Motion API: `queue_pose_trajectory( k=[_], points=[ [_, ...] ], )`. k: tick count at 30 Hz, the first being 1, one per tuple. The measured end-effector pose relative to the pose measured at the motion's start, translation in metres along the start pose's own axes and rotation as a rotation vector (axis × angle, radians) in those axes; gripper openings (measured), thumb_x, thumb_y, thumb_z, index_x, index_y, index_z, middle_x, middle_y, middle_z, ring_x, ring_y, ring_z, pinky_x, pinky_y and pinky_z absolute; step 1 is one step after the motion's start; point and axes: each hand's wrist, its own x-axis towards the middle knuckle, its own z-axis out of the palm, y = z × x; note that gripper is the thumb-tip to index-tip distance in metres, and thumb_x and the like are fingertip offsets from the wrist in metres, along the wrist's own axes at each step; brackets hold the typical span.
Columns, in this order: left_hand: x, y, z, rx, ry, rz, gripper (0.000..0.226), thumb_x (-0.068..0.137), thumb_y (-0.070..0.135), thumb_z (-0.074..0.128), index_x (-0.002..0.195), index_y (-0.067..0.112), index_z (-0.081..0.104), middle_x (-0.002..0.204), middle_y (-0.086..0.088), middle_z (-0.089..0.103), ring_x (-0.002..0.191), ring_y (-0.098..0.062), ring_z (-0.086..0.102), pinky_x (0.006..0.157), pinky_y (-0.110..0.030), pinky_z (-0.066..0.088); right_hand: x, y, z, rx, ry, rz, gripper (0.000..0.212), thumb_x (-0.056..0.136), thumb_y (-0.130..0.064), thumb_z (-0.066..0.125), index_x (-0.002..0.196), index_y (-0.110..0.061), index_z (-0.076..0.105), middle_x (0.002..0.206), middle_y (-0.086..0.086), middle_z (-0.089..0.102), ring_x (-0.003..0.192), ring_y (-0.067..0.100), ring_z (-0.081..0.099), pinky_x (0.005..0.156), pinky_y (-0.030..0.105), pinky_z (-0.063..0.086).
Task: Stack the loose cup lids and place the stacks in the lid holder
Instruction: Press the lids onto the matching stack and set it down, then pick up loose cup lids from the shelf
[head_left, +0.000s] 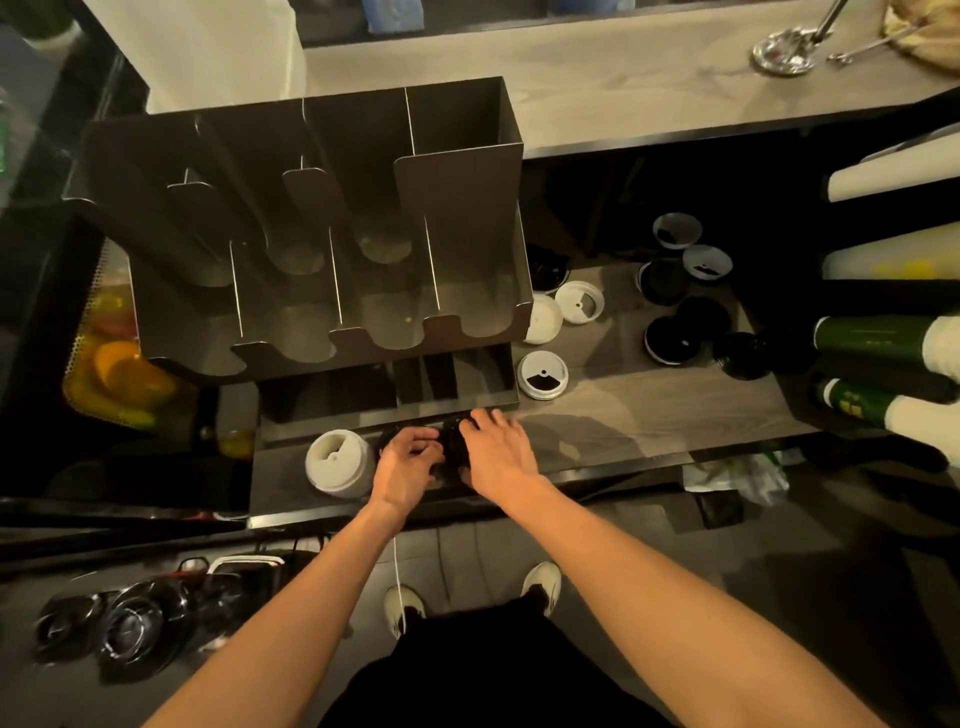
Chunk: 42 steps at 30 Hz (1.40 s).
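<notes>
A dark metal lid holder with several upright slots stands on the wooden counter. At the counter's front edge, both hands meet over a stack of black lids. My left hand curls its fingers around the stack's left side. My right hand lies over its right side, fingers spread and bent on top. Just left of my left hand stands a stack of white lids. Loose white lids and black lids lie scattered on the counter to the right.
Green and white cup sleeves lie along the right edge. A tray slot sits under the holder. Yellow and orange containers sit lower left. Black plastic lids lie on the floor; my shoes show below.
</notes>
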Motion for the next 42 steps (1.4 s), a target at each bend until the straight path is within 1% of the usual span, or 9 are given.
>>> queue_pose_trajectory(
  k=[5, 10, 13, 19, 22, 27, 33, 37, 42],
  points=[
    [-0.001, 0.002, 0.01, -0.014, 0.039, -0.006, 0.014, 0.099, 0.013, 0.061, 0.106, 0.024, 0.065, 0.105, -0.002, 0.07, 0.098, -0.016, 0.07, 0.073, -0.03, 0.055, 0.003, 0.001, 0.0, 0.032, -0.014, -0.007, 0.066, 0.086, -0.02, 0.074, 0.144, -0.013, 0.042, 0.15, 0.009, 0.039, 0.142, 0.032, 0.034, 0.112, 0.044, 0.035],
    [-0.004, 0.009, 0.021, -0.078, 0.083, -0.023, 0.013, 0.099, 0.012, 0.06, 0.108, 0.02, 0.066, 0.104, -0.005, 0.07, 0.096, -0.015, 0.07, 0.083, -0.038, 0.056, 0.006, 0.021, 0.0, 0.106, -0.039, -0.092, 0.072, 0.084, -0.024, 0.076, 0.145, -0.015, 0.039, 0.146, 0.008, 0.038, 0.134, 0.03, 0.037, 0.107, 0.041, 0.039],
    [-0.002, 0.013, 0.023, -0.111, 0.088, -0.029, 0.013, 0.099, 0.013, 0.06, 0.105, 0.021, 0.067, 0.104, -0.006, 0.071, 0.095, -0.014, 0.07, 0.083, -0.037, 0.055, 0.007, 0.036, 0.002, 0.271, -0.017, -0.079, 0.054, 0.092, -0.04, 0.065, 0.139, -0.019, 0.049, 0.147, 0.002, 0.036, 0.132, 0.025, 0.04, 0.107, 0.039, 0.039],
    [0.016, 0.024, 0.025, -0.105, -0.019, 0.002, 0.009, 0.098, 0.019, 0.063, 0.105, 0.024, 0.067, 0.104, -0.005, 0.071, 0.097, -0.014, 0.071, 0.078, -0.032, 0.055, 0.01, 0.055, -0.014, 0.522, 0.166, 0.154, 0.019, 0.099, -0.035, 0.057, 0.115, -0.025, 0.062, 0.123, -0.011, 0.049, 0.107, 0.01, 0.058, 0.08, 0.028, 0.041],
    [0.03, 0.042, 0.04, -0.083, -0.134, 0.039, 0.011, 0.096, 0.02, 0.065, 0.106, 0.026, 0.065, 0.101, -0.001, 0.071, 0.099, -0.018, 0.07, 0.076, -0.03, 0.052, 0.008, 0.073, -0.025, 0.608, 0.2, 0.269, 0.01, 0.099, -0.034, 0.059, 0.107, -0.029, 0.061, 0.113, -0.014, 0.055, 0.098, 0.008, 0.062, 0.079, 0.029, 0.044],
    [0.047, 0.069, 0.084, -0.008, -0.309, 0.148, 0.026, 0.093, 0.017, 0.069, 0.115, 0.026, 0.059, 0.103, -0.003, 0.069, 0.094, -0.018, 0.068, 0.068, -0.023, 0.051, 0.001, 0.111, -0.041, 0.72, 0.337, 0.44, 0.016, 0.096, -0.034, 0.062, 0.112, -0.029, 0.061, 0.109, -0.013, 0.059, 0.09, 0.005, 0.06, 0.082, 0.03, 0.049],
    [0.061, 0.092, 0.132, 0.155, -0.385, 0.233, 0.039, 0.091, 0.018, 0.072, 0.125, 0.019, 0.053, 0.115, -0.001, 0.062, 0.1, -0.011, 0.063, 0.083, -0.023, 0.052, -0.003, 0.162, -0.059, 0.792, 0.397, 0.524, 0.025, 0.096, -0.034, 0.063, 0.119, -0.025, 0.06, 0.113, -0.01, 0.058, 0.098, 0.009, 0.06, 0.09, 0.034, 0.05],
    [0.074, 0.096, 0.168, 0.205, -0.366, 0.213, 0.046, 0.09, 0.021, 0.072, 0.131, 0.021, 0.051, 0.121, 0.004, 0.06, 0.111, -0.012, 0.062, 0.093, -0.032, 0.053, 0.004, 0.199, -0.057, 0.688, 0.386, 0.572, 0.043, 0.096, -0.038, 0.062, 0.135, -0.021, 0.05, 0.134, -0.004, 0.05, 0.119, 0.013, 0.054, 0.097, 0.036, 0.047],
    [0.089, 0.108, 0.221, 0.308, -0.352, 0.174, 0.058, 0.089, 0.025, 0.073, 0.14, 0.016, 0.046, 0.13, 0.0, 0.06, 0.119, -0.014, 0.057, 0.101, -0.034, 0.048, 0.01, 0.258, -0.059, 0.438, 0.305, 0.655, 0.074, 0.089, -0.045, 0.069, 0.15, -0.024, 0.034, 0.159, 0.007, 0.024, 0.145, 0.028, 0.029, 0.114, 0.044, 0.034]
  ],
)
